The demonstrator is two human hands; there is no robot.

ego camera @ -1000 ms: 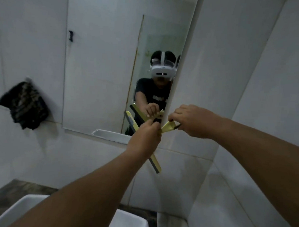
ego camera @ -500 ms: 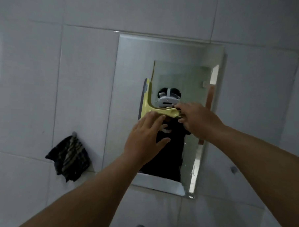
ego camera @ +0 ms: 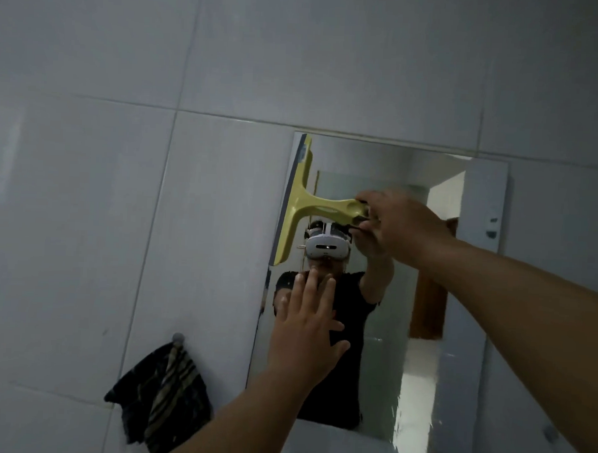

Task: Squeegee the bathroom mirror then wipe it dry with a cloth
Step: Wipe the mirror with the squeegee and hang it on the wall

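My left hand point(ego camera: 306, 333) hovers open, fingers spread, before the mirror point(ego camera: 465, 302). Beyond it, my right hand point(ego camera: 398, 227) grips the yellow squeegee point(ego camera: 300, 206) handle, blade upright along the mirror's upper left edge. A dark striped cloth point(ego camera: 161, 400) hangs on the tiled wall point(ego camera: 121, 184), left of the mirror.

head view: worn on the head | tilted up at the tiled wall point(ego camera: 125, 81) | close, at arm's reach of the mirror point(ego camera: 379, 161) | single view, nothing shared
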